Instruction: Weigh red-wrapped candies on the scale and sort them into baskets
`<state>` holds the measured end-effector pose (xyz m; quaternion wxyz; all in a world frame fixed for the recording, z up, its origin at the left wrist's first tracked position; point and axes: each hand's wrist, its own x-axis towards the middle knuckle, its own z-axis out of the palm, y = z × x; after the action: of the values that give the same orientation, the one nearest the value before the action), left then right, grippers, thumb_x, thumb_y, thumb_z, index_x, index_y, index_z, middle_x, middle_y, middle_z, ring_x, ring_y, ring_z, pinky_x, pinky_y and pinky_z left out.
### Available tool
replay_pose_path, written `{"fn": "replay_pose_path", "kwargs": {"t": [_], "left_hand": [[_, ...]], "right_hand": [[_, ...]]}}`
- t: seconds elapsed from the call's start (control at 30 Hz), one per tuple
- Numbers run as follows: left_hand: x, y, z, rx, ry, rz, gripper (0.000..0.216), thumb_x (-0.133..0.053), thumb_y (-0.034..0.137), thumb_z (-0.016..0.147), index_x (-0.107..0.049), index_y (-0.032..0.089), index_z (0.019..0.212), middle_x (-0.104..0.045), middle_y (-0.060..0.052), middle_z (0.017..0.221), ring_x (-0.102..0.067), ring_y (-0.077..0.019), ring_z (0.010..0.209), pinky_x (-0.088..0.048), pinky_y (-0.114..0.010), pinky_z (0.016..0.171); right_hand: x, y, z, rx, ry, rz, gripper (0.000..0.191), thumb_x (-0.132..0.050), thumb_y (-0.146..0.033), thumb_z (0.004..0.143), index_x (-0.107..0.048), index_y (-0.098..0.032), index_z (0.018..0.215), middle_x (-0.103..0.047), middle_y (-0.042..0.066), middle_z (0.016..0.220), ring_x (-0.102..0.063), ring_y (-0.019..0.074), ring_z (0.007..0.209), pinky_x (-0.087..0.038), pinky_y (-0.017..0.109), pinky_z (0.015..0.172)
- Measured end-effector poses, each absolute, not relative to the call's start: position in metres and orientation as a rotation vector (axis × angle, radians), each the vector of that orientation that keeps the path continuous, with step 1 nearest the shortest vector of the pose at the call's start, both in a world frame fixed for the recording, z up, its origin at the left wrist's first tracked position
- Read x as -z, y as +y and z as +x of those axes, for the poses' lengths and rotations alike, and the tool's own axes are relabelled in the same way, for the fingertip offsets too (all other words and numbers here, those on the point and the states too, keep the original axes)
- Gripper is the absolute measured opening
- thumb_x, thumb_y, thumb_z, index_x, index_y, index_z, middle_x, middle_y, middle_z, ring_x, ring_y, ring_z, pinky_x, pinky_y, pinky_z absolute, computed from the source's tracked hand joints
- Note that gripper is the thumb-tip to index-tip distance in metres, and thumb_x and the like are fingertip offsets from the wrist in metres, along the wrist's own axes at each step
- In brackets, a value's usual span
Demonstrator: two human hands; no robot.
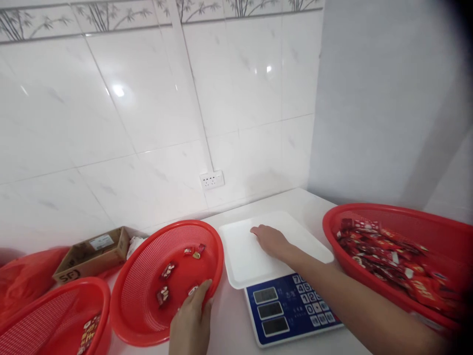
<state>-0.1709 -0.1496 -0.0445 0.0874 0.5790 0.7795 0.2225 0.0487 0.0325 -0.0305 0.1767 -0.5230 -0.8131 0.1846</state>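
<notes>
My left hand (191, 323) is at the near right rim of the middle red basket (121, 303), its fingers bent together. A small wrapped snack (193, 290) lies right beside its fingertips; whether they grip it or the rim is hidden. Several other small wrapped snacks (163, 295) lie scattered in that basket. My right hand (271, 240) is over the white tray (244, 261) of a digital scale, with its fingers curled downward. Anything within those fingers is hidden from view. The scale's blue keypad panel (291, 308) shows below the tray, partly covered by my right forearm.
On the right stands a large red basket (369, 209) holding many red-wrapped snacks (391, 261). Another red basket (40, 305) with a few packets is at lower left. Behind it are an open cardboard box (94, 251) and a red plastic bag (33, 268). A wall socket (212, 180) sits above the table.
</notes>
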Motion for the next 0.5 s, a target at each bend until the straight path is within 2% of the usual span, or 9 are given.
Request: {"fn": "replay_pose_path", "kwargs": {"t": [0.13, 0.17, 0.23, 0.3, 0.37, 0.5], "left_hand": [[0.042, -0.144, -0.168, -0.665, 2.285, 1.733, 0.038, -0.039, 0.023, 0.084, -0.058, 0.025, 0.117, -0.06, -0.008, 0.122, -0.056, -0.0269, 0.111, -0.042, -0.042, 0.091], [0.042, -0.143, -0.167, -0.653, 2.272, 1.744, 0.038, -0.039, 0.024, 0.084, -0.057, 0.024, 0.117, -0.06, -0.009, 0.123, -0.056, -0.027, 0.11, -0.043, -0.042, 0.09], [0.042, -0.142, -0.166, -0.654, 2.28, 1.763, 0.038, -0.037, 0.024, 0.085, -0.057, 0.024, 0.117, -0.061, -0.009, 0.121, -0.057, -0.0263, 0.109, -0.045, -0.04, 0.087], [0.043, -0.141, -0.166, -0.708, 2.318, 1.776, 0.036, -0.037, 0.024, 0.085, -0.058, 0.024, 0.114, -0.063, -0.008, 0.117, -0.059, -0.0246, 0.105, -0.046, -0.036, 0.084], [0.048, -0.139, -0.17, -0.76, 2.324, 1.812, 0.035, -0.038, 0.024, 0.084, -0.059, 0.024, 0.112, -0.065, -0.008, 0.115, -0.061, -0.0236, 0.103, -0.048, -0.034, 0.082], [0.061, -0.13, -0.189, -0.827, 2.239, 1.953, 0.033, -0.045, 0.032, 0.08, -0.062, 0.025, 0.107, -0.069, -0.006, 0.107, -0.065, -0.0252, 0.095, -0.052, -0.034, 0.073]], "right_hand": [[0.018, 0.025, 0.029, -0.637, -2.266, -1.32, 0.036, -0.037, -0.009, 0.085, -0.056, -0.009, 0.115, -0.061, 0.018, 0.113, -0.056, 0.0279, 0.106, -0.041, 0.043, 0.09], [0.011, 0.021, 0.02, -0.689, -2.269, -1.233, 0.037, -0.035, -0.014, 0.088, -0.052, -0.01, 0.121, -0.061, 0.017, 0.115, -0.057, 0.0246, 0.106, -0.043, 0.039, 0.089], [-0.004, 0.009, 0.0, -0.787, -2.281, -1.029, 0.045, -0.033, -0.026, 0.092, -0.034, -0.015, 0.136, -0.056, 0.012, 0.125, -0.057, 0.0179, 0.108, -0.047, 0.03, 0.086], [-0.017, -0.004, -0.015, -0.826, -2.293, -0.842, 0.054, -0.038, -0.037, 0.091, -0.023, -0.022, 0.141, -0.043, 0.007, 0.139, -0.048, 0.0157, 0.119, -0.045, 0.028, 0.091], [-0.025, -0.015, -0.019, -0.817, -2.298, -0.751, 0.059, -0.045, -0.039, 0.088, -0.025, -0.023, 0.141, -0.035, 0.005, 0.145, -0.037, 0.0173, 0.128, -0.037, 0.031, 0.101], [-0.027, -0.026, 0.014, -0.746, -2.315, -0.855, 0.061, -0.053, -0.033, 0.083, -0.033, -0.016, 0.138, -0.033, 0.012, 0.145, -0.029, 0.023, 0.133, -0.026, 0.04, 0.108]]}}
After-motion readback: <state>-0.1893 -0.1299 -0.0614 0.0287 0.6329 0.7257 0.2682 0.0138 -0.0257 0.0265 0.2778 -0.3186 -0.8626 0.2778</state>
